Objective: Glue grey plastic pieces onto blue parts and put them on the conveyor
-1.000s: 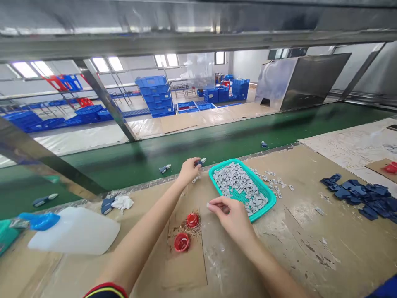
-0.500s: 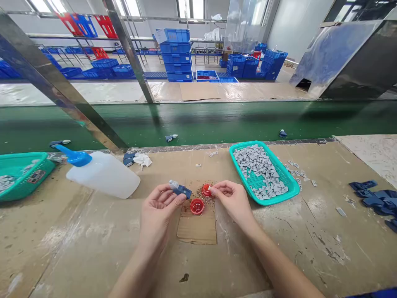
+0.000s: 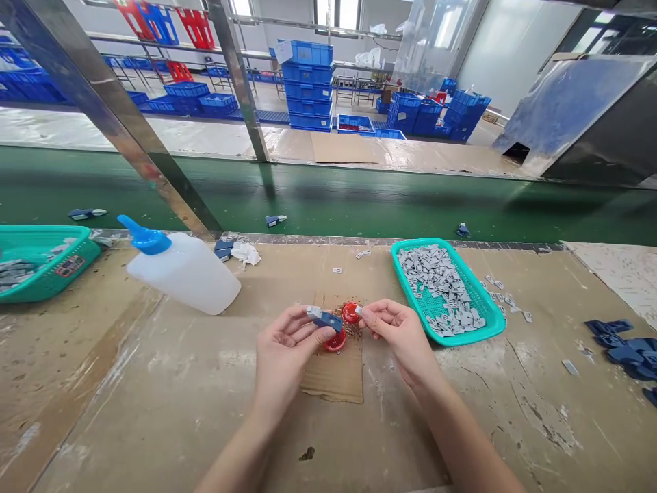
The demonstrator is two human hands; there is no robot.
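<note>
Pinched in my left hand (image 3: 290,349) is a dark blue plastic part (image 3: 328,320) with a light grey end, held over a red cap (image 3: 336,342) that it partly hides. Between the thumb and forefinger of my right hand (image 3: 397,335) is a small grey plastic piece (image 3: 358,311), beside a second red cap (image 3: 350,312). Both caps sit on a piece of cardboard (image 3: 333,383) strewn with brown specks. To the right, a teal basket (image 3: 500,322) holds many similar small grey pieces (image 3: 441,287).
A white squeeze bottle (image 3: 192,274) with a blue nozzle lies tilted at left, near another teal basket (image 3: 76,263). Dark blue parts (image 3: 629,349) lie at far right. Beyond the table edge runs a green conveyor belt (image 3: 328,198) carrying several blue parts. A metal post (image 3: 128,137) slants at left.
My left hand has moved right with the blue part, now over the nearer red cap. My right hand has drawn the grey piece slightly up and away from the other cap. The view has shifted and tilted.
</note>
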